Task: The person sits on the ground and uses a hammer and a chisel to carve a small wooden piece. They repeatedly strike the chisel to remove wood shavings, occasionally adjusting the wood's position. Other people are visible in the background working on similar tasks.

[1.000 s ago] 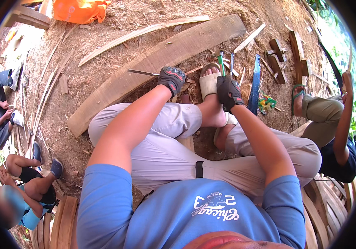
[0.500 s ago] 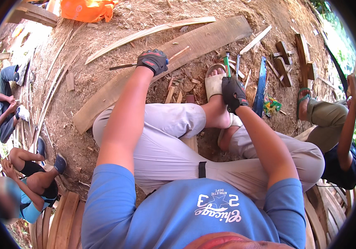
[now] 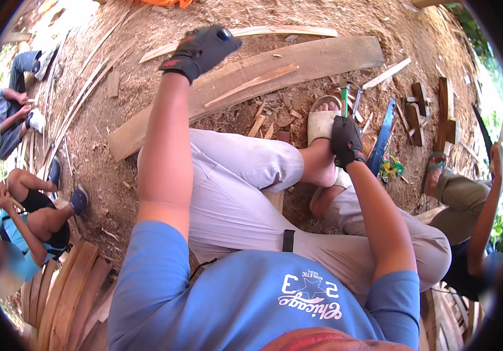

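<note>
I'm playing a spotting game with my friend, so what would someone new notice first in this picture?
Probably the big blue shirt at the bottom, and the dark-gloved left grip stretched out at the upper left. Next might be the long, curved wooden board lying across the upper middle. Then perhaps the bright green handle held in the right grip, right of centre, with a long blue blade farther right.

Sandal beside right grip, wood scraps in gap toward plank.
</note>
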Available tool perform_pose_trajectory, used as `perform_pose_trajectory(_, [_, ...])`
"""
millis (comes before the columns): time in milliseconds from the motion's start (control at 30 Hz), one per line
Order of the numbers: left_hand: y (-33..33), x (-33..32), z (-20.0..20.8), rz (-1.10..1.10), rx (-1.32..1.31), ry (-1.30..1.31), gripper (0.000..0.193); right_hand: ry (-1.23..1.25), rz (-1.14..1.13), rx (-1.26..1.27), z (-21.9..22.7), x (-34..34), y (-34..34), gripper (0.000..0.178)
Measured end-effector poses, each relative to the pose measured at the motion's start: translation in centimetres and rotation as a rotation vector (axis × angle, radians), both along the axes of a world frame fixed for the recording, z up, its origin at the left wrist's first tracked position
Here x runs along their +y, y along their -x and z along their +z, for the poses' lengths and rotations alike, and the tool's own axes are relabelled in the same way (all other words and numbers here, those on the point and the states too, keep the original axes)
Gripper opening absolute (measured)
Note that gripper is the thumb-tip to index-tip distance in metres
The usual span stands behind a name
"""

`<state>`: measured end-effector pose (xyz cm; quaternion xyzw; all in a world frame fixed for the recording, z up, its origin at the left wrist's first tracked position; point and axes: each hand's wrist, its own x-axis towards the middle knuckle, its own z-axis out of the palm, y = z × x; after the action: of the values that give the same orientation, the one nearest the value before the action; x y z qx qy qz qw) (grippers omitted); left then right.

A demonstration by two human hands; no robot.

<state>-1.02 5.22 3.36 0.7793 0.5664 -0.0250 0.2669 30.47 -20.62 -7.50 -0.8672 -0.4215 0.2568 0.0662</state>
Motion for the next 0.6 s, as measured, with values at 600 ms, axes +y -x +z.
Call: perform_pose_trajectory(600, [-4.2,-2.9,0.5,0.484,-1.153,-0.093,0.032,-0.028,-0.009,0.030,0.9,0.0,0.9,0.046])
